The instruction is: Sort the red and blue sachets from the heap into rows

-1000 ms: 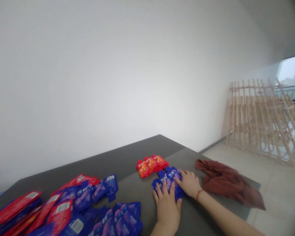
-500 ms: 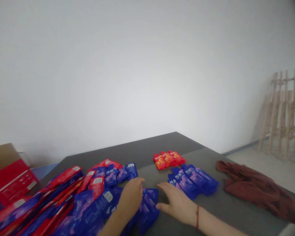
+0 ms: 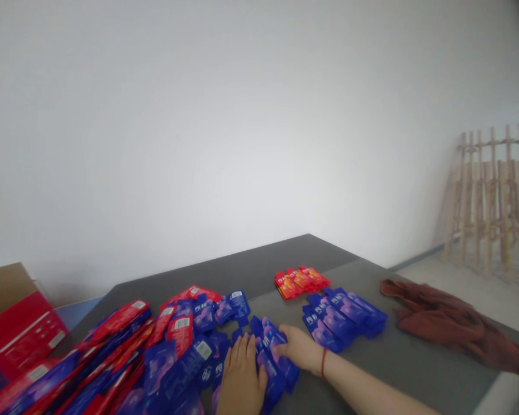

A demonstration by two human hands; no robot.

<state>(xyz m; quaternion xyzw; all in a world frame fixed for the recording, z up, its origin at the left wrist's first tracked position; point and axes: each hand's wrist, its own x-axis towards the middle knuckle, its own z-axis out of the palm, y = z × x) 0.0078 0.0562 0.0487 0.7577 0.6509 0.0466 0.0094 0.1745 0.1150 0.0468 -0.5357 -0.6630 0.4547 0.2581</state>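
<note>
My left hand [image 3: 242, 377] lies flat, palm down, on blue pouches at the front middle, with its fingers stretched out and the thumb apart. Beside it my right hand [image 3: 301, 350], with a red string at the wrist, grips the right edge of a blue pouch [image 3: 281, 354]; its thumb is on the printed face and the other fingers are partly hidden. More blue pouches overlap next to this one. To the right, a fanned row of blue pouches [image 3: 343, 317] lies on the table. Just behind that row is a smaller fanned group of red-orange pouches [image 3: 301, 281].
A mixed heap of red and blue pouches [image 3: 173, 328] covers the left of the dark table [image 3: 285, 253]. An open red carton [image 3: 21, 323] stands at far left. A brown cloth [image 3: 454, 325] lies at the right edge. Wooden racks [image 3: 493, 202] lean against the wall.
My left hand has moved towards me and flattened onto the pouches. My right hand has shifted left and taken hold of a blue pouch.
</note>
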